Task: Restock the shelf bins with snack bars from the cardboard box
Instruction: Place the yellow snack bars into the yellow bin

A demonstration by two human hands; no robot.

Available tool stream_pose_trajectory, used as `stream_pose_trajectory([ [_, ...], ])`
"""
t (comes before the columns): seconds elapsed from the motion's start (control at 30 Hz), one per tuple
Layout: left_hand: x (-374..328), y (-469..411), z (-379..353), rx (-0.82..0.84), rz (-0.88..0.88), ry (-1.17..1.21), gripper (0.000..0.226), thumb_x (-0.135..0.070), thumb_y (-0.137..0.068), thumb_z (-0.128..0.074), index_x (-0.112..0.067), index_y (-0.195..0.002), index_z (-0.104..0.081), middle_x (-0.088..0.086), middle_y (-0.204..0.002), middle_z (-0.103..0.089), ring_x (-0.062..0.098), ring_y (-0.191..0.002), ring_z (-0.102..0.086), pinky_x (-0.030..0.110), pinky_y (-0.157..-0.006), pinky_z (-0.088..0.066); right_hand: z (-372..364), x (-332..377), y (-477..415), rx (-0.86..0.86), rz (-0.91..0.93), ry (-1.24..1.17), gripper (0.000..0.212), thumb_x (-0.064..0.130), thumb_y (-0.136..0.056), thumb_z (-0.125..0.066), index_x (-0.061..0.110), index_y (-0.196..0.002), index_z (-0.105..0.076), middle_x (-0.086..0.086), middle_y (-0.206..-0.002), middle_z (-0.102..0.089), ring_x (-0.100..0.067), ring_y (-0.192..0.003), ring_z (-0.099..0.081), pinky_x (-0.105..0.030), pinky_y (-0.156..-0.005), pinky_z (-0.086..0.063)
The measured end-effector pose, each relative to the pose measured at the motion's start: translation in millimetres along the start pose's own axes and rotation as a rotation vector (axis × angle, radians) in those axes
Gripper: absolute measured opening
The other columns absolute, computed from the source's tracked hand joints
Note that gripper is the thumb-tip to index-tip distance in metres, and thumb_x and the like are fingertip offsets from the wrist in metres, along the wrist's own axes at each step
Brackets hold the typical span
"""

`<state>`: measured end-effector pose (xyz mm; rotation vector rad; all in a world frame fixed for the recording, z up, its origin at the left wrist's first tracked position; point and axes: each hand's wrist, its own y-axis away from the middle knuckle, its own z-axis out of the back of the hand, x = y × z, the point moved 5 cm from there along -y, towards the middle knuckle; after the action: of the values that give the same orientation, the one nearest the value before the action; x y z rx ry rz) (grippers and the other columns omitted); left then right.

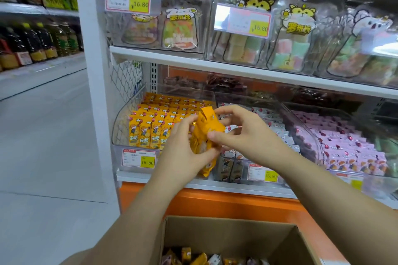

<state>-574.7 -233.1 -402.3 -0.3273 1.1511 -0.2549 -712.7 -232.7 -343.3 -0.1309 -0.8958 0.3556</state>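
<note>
Head view: left hand [183, 153] and right hand [243, 133] both pinch a bunch of small yellow foil-wrapped snack bars [205, 135], held just in front of the clear plastic bin of matching yellow bars [159, 127] on the left. Bars look light, crinkly and slippery, so gripping across the flat sides seems best. Brown cardboard box [237, 241] sits near, below.

The lower white shelf [172, 182] carries three clear bins side by side: the left bin [120, 122] packed with upright yellow snack bars [146, 133], the middle bin [232, 168] with white bars [277, 127], the right bin [310, 135] with pink bars [349, 148]. The upper shelf [237, 69] holds clear boxes [200, 17] of bagged sweets [179, 30].
</note>
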Motion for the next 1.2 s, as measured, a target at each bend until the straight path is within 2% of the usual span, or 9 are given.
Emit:
stream_pose_trajectory([
  [0.13,9.6,-0.7,1.6,0.100,0.066,0.158,0.090,-0.066,-0.055,-0.078,-0.045,-0.131,-0.036,-0.014,-0.129,-0.047,0.007,-0.113,-0.055,0.037,-0.092,-0.052,-1.2,-1.3,-2.2,-0.004,0.013,-0.046,0.033,0.015,-0.083,-0.070,0.026,-0.112,-0.058,-0.001,-0.094,-0.069,-0.032,-0.074,-0.068,-0.051,-0.074,-0.056],
  [0.4,25.0,-6.1,13.9,0.118,0.165,0.497,0.049,-0.046,-0.067,-0.062,-0.035,-0.114,-0.053,-0.007,-0.116,-0.064,0.003,-0.096,-0.066,0.025,-0.081,-0.055,2.5,2.2,-4.7,0.013,0.003,0.007,0.022,0.011,-0.086,-0.065,0.028,-0.099,-0.064,0.006,-0.096,-0.070,-0.013,-0.068,-0.068,-0.031,-0.075,-0.057],
  [0.5,33.2,-7.7,18.7,0.091,0.227,0.494,0.049,-0.050,-0.067,-0.061,-0.036,-0.114,-0.054,-0.005,-0.119,-0.064,0.011,-0.102,-0.064,0.040,-0.089,-0.054,12.1,6.2,-4.3,-0.102,0.006,0.108,0.022,0.013,-0.086,-0.065,0.032,-0.097,-0.063,0.010,-0.089,-0.068,-0.011,-0.070,-0.066,-0.028,-0.075,-0.056],
  [0.6,35.2,-10.1,25.2,0.009,0.219,0.439,0.051,-0.043,-0.076,-0.066,-0.026,-0.122,-0.055,-0.004,-0.115,-0.064,0.010,-0.102,-0.064,0.029,-0.083,-0.054,16.9,16.2,1.5,-0.290,0.091,0.204,0.034,0.009,-0.084,-0.066,0.028,-0.112,-0.062,0.017,-0.088,-0.064,-0.006,-0.076,-0.063,-0.013,-0.071,-0.049],
  [0.7,36.7,-8.3,31.9,-0.042,0.241,0.437,0.042,-0.040,-0.081,-0.066,-0.023,-0.118,-0.057,-0.007,-0.101,-0.069,0.005,-0.091,-0.065,0.020,-0.073,-0.050,7.5,33.3,14.2,-0.417,0.299,0.260,0.044,0.006,-0.083,-0.067,0.020,-0.123,-0.058,0.020,-0.102,-0.058,0.001,-0.092,-0.057,-0.010,-0.086,-0.043],
  [0.87,44.8,3.9,29.3,-0.006,0.418,0.624,0.035,-0.038,-0.086,-0.062,-0.017,-0.115,-0.063,-0.003,-0.081,-0.063,0.003,-0.065,-0.057,0.014,-0.055,-0.048,-30.5,28.2,28.5,-0.301,0.516,0.327,0.034,0.008,-0.079,-0.064,0.013,-0.113,-0.065,0.015,-0.111,-0.057,0.005,-0.106,-0.053,-0.014,-0.096,-0.042],
  [0.97,48.6,7.6,30.8,0.009,0.466,0.691,0.041,-0.038,-0.082,-0.067,-0.017,-0.117,-0.062,0.001,-0.091,-0.064,0.005,-0.069,-0.059,0.016,-0.060,-0.050,-36.0,15.1,29.4,-0.251,0.492,0.247,0.033,0.007,-0.077,-0.063,0.020,-0.108,-0.068,0.028,-0.111,-0.054,0.012,-0.113,-0.050,-0.019,-0.098,-0.044],
  [1.1,45.2,7.8,29.1,0.046,0.455,0.770,0.032,-0.028,-0.083,-0.067,-0.018,-0.113,-0.060,0.002,-0.091,-0.067,0.009,-0.075,-0.063,0.022,-0.067,-0.056,-40.3,9.5,28.7,-0.202,0.471,0.197,0.028,0.006,-0.078,-0.060,0.021,-0.099,-0.071,0.019,-0.116,-0.056,0.005,-0.127,-0.042,-0.032,-0.100,-0.045],
  [1.2,39.0,8.2,25.1,0.088,0.398,0.785,0.024,-0.021,-0.085,-0.066,-0.020,-0.108,-0.059,0.004,-0.098,-0.070,0.015,-0.090,-0.066,0.025,-0.073,-0.057,-45.1,8.7,32.0,-0.153,0.452,0.156,0.019,0.013,-0.081,-0.062,0.024,-0.093,-0.072,0.013,-0.122,-0.053,0.006,-0.131,-0.036,-0.020,-0.106,-0.036],
])
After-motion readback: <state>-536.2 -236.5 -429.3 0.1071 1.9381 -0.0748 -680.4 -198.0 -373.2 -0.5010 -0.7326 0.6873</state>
